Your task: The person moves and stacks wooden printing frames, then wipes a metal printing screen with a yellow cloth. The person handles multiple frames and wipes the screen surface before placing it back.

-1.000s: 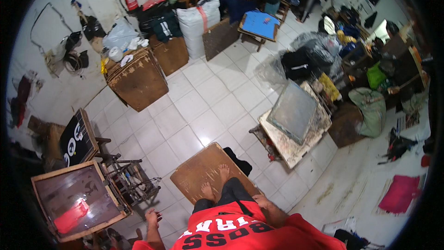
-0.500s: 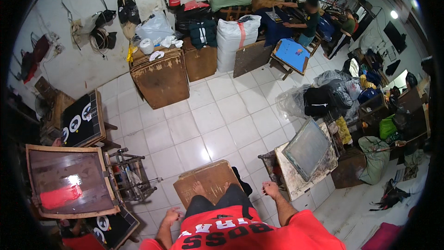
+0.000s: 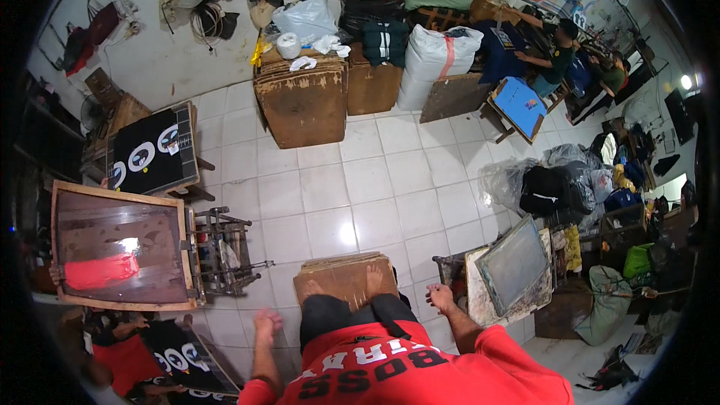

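Note:
I stand barefoot on a brown wooden board (image 3: 341, 283) on the white tiled floor (image 3: 360, 180). My left hand (image 3: 266, 325) hangs free beside my left leg, fingers loose and a little blurred, holding nothing. It is nearest the metal printing stand (image 3: 225, 249). My right hand (image 3: 441, 298) is spread with its fingers apart and is also empty. It hovers just left of a grey screen frame (image 3: 514, 264) lying on a stained table. A wooden screen frame with red ink (image 3: 120, 255) lies at my left.
A black cloth with white rings (image 3: 154, 154) lies on a board at the left. A person in red (image 3: 124, 360) crouches at the lower left. Worn wooden boxes (image 3: 304, 101), sacks (image 3: 435, 60) and bags line the back wall. People (image 3: 559, 56) work at tables at the back right.
The view has swung left, so the red-inked frame and stand now sit closer on my left. Both my hands have come out to my sides.

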A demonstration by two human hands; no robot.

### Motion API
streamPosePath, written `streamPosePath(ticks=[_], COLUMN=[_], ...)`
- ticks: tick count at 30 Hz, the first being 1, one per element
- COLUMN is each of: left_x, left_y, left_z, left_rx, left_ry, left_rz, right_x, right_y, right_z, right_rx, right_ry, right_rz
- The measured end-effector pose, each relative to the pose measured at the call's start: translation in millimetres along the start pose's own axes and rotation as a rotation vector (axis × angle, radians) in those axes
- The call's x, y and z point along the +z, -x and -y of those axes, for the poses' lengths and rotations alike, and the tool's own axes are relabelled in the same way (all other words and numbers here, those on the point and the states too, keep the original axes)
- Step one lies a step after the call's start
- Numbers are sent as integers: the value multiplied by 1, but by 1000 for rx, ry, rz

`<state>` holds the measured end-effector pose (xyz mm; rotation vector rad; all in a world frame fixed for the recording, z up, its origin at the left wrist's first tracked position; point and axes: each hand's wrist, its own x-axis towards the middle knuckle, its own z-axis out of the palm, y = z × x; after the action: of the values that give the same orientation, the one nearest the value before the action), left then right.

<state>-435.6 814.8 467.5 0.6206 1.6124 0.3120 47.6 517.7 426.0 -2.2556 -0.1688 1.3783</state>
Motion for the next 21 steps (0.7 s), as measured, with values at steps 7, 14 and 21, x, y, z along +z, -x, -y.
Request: streamPosePath(ticks=[7,14,21], left_x=[-17,-86,-70], left_y=[-41,-31,2], left_z=[44,-9,58], left_rx=[-91,117,67], left_ry=[-278,127,269], left_rz=[505,-47,-72], right_x=[68,80,11], right_y=[47,38,-21], right_z=[19,23,71], right_rx=[98,-452,-130], right_ry=[103,457,52], right_rz=[-30,-133,-31])
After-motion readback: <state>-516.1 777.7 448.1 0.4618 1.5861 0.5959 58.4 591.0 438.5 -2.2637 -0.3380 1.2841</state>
